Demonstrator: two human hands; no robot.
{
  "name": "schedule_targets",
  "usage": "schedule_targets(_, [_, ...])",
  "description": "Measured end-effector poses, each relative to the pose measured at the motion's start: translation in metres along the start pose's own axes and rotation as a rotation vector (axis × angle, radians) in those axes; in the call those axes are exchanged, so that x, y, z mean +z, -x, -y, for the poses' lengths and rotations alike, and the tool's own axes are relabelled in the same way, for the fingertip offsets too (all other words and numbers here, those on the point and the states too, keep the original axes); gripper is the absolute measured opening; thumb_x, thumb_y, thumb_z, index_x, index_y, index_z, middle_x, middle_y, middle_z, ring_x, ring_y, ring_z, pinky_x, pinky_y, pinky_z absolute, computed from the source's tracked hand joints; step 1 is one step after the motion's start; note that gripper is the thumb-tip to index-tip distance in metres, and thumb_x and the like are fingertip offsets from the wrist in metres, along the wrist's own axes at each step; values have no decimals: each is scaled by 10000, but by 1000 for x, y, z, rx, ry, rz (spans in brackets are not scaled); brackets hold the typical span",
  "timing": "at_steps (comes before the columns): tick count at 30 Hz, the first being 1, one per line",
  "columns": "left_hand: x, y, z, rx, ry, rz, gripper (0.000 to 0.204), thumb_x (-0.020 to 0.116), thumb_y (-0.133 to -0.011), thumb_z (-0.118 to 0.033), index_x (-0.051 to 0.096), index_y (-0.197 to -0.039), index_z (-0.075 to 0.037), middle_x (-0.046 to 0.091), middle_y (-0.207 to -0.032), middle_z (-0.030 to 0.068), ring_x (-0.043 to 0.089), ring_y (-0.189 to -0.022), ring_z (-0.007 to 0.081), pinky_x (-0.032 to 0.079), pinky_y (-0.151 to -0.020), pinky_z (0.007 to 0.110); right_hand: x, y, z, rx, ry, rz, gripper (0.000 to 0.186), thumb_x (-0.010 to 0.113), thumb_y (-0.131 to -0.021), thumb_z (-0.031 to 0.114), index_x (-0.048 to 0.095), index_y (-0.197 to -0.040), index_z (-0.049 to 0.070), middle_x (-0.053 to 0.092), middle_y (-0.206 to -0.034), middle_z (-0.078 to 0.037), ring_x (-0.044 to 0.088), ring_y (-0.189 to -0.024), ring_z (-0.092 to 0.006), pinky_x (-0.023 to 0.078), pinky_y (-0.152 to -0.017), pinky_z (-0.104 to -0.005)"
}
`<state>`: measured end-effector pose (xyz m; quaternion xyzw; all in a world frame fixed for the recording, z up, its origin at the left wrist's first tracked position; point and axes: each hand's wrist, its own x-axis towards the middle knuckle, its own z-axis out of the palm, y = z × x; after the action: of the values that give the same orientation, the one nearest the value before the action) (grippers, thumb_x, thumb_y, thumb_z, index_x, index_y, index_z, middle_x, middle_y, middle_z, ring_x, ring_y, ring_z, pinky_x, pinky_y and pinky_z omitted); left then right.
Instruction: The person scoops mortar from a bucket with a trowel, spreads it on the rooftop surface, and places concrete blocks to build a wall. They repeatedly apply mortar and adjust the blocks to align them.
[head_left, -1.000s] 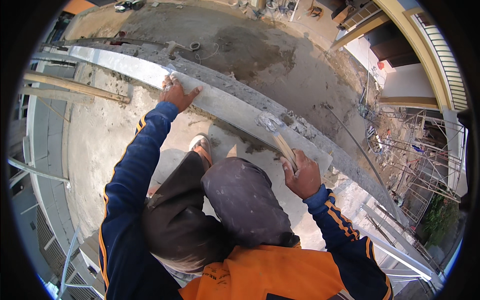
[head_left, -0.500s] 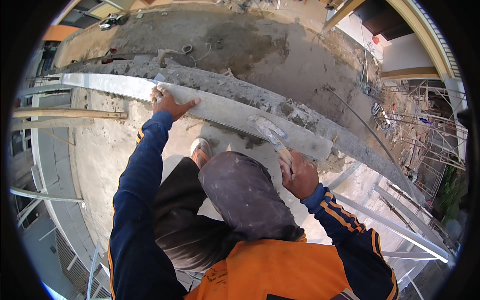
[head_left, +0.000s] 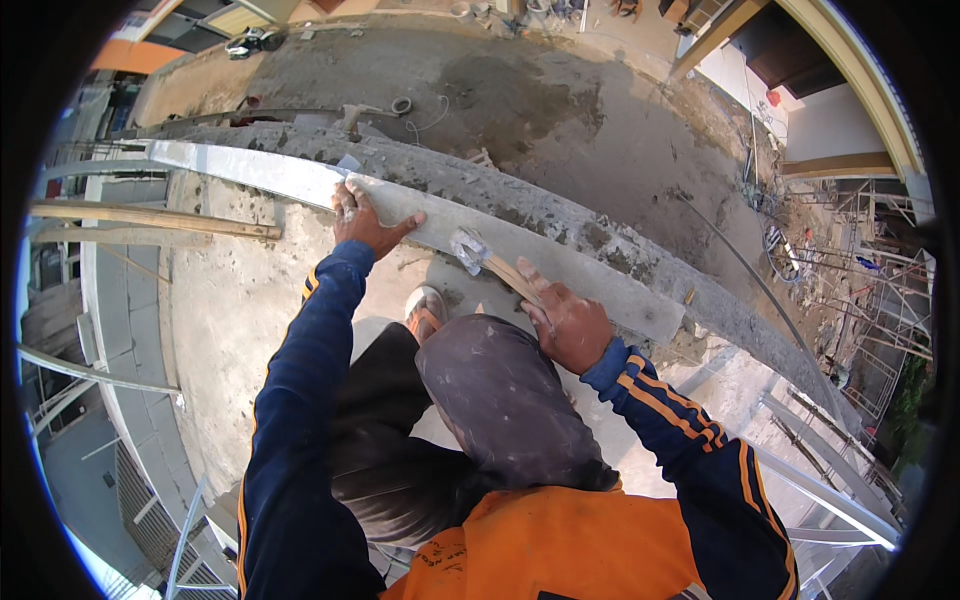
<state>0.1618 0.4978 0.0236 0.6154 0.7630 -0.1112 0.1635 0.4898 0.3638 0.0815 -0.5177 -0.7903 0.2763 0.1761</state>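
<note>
A long, flat grey board (head_left: 560, 262) lies along a rough concrete ledge, its left end meeting a whiter length (head_left: 245, 168). My left hand (head_left: 370, 225) rests on the board near that join, fingers spread over it and thumb stretched to the right. In my right hand (head_left: 572, 325) is a wooden-handled hammer (head_left: 515, 280), gripped round the handle with one finger stretched out along it. Its pale, crusted head is over the board's near edge, right of my left hand; contact cannot be made out. My sandalled foot (head_left: 427, 308) is below the board.
Beyond the concrete ledge (head_left: 610, 238) is a lower, damp-patched ground (head_left: 500, 110) with a tape roll (head_left: 401, 105) and loose cord. Wooden poles (head_left: 150, 216) jut in from the left. Metal bars (head_left: 825, 500) lie at lower right; scaffolding (head_left: 865, 300) stands at far right.
My right hand has swung the hammer leftward along the board, closer to my left hand. My left hand keeps its place on the board. The whole view has shifted slightly.
</note>
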Motion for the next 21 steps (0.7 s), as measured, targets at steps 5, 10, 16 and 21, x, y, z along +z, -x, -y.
schedule_targets(5, [-3,-2,10,15,-12,40,1309,601,-740,-804,92,-1503,130,67,-1572,352,109,-1478,460,210,-1189,466,11,-19,0,-134,5,63,559,661,-879,140,501,-1414,170,601,-851,-126,627,-614,-335,537,-537,-424])
schedule_targets(10, [3,0,14,40,-8,-13,1274,589,-756,-796,113,-1508,115,79,-1575,344,124,-1475,461,232,-1181,469,19,-27,-1,-104,-13,105,473,662,-861,137,563,-1324,142,593,-831,-125,625,-609,-327,536,-530,-422])
schedule_targets(16, [3,1,15,57,18,-27,1287,572,-749,-817,113,-1506,117,80,-1572,346,120,-1476,458,234,-1180,476,23,-34,2,-133,105,75,437,657,-865,142,578,-1294,134,603,-841,-126,635,-632,-326,537,-530,-429])
schedule_targets(21, [4,5,14,47,45,-16,1270,593,-760,-789,105,-1508,115,84,-1575,338,102,-1480,452,218,-1185,477,23,-42,5,-38,89,217,456,631,-889,145,544,-1336,140,626,-884,-158,647,-670,-353,544,-605,-449])
